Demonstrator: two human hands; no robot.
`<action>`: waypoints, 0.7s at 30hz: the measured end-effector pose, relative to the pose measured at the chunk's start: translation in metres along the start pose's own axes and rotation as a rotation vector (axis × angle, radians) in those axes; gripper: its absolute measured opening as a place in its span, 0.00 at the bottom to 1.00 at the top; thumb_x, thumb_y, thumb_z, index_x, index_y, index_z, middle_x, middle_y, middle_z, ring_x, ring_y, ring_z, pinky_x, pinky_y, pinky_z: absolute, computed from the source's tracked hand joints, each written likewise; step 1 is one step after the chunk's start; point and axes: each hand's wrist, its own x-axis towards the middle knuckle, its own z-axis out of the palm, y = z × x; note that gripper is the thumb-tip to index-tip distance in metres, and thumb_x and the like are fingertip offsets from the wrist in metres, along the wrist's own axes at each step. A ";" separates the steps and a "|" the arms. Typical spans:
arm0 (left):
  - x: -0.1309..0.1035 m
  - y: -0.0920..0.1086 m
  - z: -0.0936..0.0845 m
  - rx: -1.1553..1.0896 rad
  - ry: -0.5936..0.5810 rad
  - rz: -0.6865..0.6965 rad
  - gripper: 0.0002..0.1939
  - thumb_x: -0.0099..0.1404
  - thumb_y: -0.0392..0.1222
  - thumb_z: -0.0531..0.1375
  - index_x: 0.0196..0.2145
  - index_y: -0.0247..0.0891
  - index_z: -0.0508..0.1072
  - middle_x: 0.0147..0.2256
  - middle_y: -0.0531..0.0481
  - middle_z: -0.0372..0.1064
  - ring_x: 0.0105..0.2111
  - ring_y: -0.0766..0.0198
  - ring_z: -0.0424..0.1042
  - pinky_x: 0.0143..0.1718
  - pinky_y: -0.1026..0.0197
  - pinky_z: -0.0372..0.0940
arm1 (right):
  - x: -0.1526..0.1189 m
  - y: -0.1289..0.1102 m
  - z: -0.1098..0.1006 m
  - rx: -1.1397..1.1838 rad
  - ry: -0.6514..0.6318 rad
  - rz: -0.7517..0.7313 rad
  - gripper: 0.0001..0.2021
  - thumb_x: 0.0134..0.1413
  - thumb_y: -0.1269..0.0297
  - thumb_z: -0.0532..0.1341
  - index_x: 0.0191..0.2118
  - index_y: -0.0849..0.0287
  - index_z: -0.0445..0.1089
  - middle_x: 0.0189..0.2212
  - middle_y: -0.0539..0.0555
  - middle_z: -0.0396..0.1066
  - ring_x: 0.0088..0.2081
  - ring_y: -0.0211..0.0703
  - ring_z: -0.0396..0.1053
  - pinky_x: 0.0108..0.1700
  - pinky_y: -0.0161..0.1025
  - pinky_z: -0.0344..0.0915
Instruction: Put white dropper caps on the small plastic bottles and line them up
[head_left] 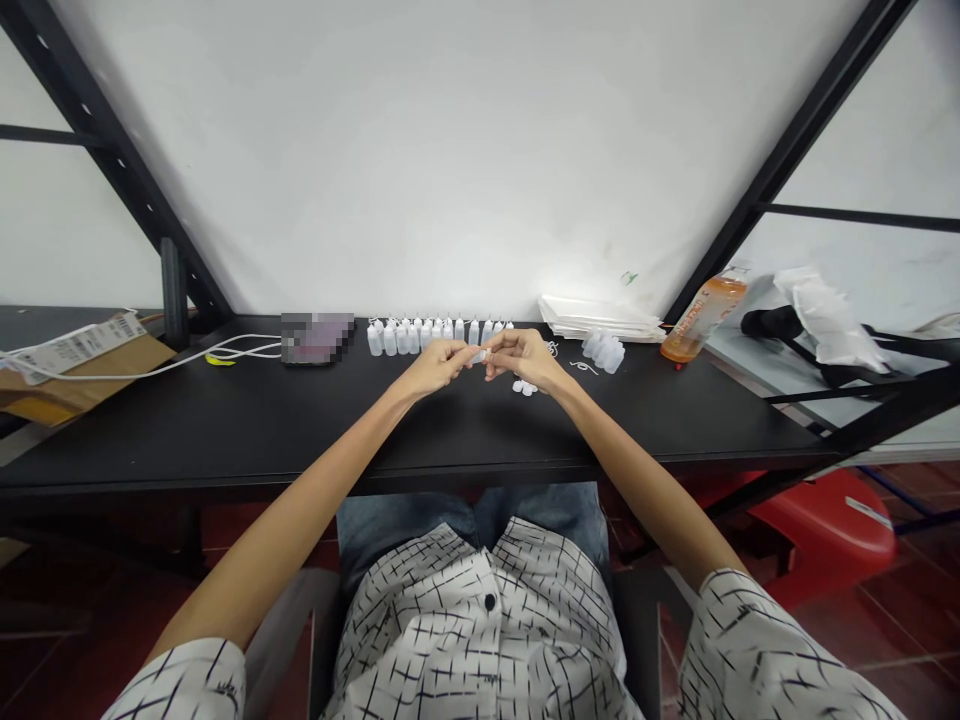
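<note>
Over the middle of the black table, my left hand and my right hand meet fingertip to fingertip. Pinched between them is a small translucent white piece, apparently a dropper bottle, mostly covered by fingers. Both hands are closed on it; which part each one grips cannot be made out. Behind my hands stands a row of small white dropper bottles, upright with thin tips. Several loose white caps lie just below my right hand.
To the right are a heap of translucent plastic pieces, thin white loops, stacked clear bags and an orange drink bottle. On the left lie a phone, a white cable and a cardboard parcel. A white wall rises behind.
</note>
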 end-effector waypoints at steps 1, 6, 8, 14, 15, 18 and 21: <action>0.000 0.001 0.000 0.039 0.005 0.029 0.24 0.65 0.60 0.57 0.26 0.35 0.67 0.18 0.59 0.50 0.18 0.72 0.51 0.20 0.68 0.49 | 0.000 0.000 0.000 0.000 0.007 0.001 0.21 0.41 0.52 0.74 0.33 0.64 0.73 0.22 0.53 0.74 0.25 0.42 0.75 0.35 0.43 0.77; 0.002 -0.001 -0.001 0.235 0.055 0.160 0.22 0.67 0.54 0.54 0.29 0.33 0.73 0.22 0.54 0.60 0.23 0.69 0.56 0.26 0.65 0.52 | 0.000 0.001 0.001 0.033 0.041 -0.003 0.21 0.39 0.52 0.75 0.32 0.64 0.72 0.23 0.52 0.73 0.26 0.39 0.72 0.37 0.45 0.78; 0.003 -0.004 -0.001 0.285 0.078 0.195 0.22 0.68 0.54 0.54 0.33 0.32 0.77 0.26 0.51 0.67 0.25 0.68 0.58 0.28 0.64 0.52 | 0.000 0.001 0.002 0.043 0.055 -0.012 0.22 0.38 0.52 0.75 0.32 0.64 0.72 0.23 0.51 0.72 0.26 0.38 0.71 0.37 0.46 0.78; 0.004 -0.010 0.000 0.362 0.098 0.194 0.24 0.69 0.57 0.54 0.44 0.36 0.80 0.37 0.48 0.76 0.29 0.66 0.63 0.30 0.64 0.53 | 0.001 0.002 0.002 0.069 0.082 -0.016 0.23 0.36 0.51 0.76 0.32 0.63 0.71 0.24 0.49 0.69 0.26 0.36 0.70 0.37 0.46 0.78; 0.004 -0.010 0.000 0.369 0.103 0.203 0.24 0.69 0.56 0.54 0.45 0.36 0.80 0.38 0.48 0.77 0.30 0.66 0.64 0.30 0.64 0.54 | 0.002 0.003 0.003 0.072 0.082 -0.017 0.23 0.36 0.51 0.76 0.32 0.63 0.71 0.25 0.49 0.69 0.26 0.36 0.70 0.38 0.47 0.78; 0.003 -0.010 -0.001 0.395 0.121 0.246 0.21 0.70 0.53 0.55 0.47 0.36 0.79 0.38 0.47 0.76 0.31 0.65 0.65 0.32 0.64 0.55 | 0.002 0.003 0.003 0.081 0.084 -0.026 0.22 0.38 0.52 0.75 0.33 0.62 0.71 0.25 0.47 0.68 0.26 0.35 0.70 0.40 0.47 0.78; 0.003 -0.011 -0.002 0.447 0.152 0.287 0.20 0.69 0.52 0.57 0.48 0.38 0.80 0.32 0.49 0.72 0.31 0.64 0.63 0.33 0.64 0.56 | 0.002 0.004 0.004 0.091 0.092 -0.029 0.21 0.39 0.53 0.75 0.34 0.61 0.71 0.27 0.47 0.69 0.26 0.35 0.70 0.41 0.48 0.78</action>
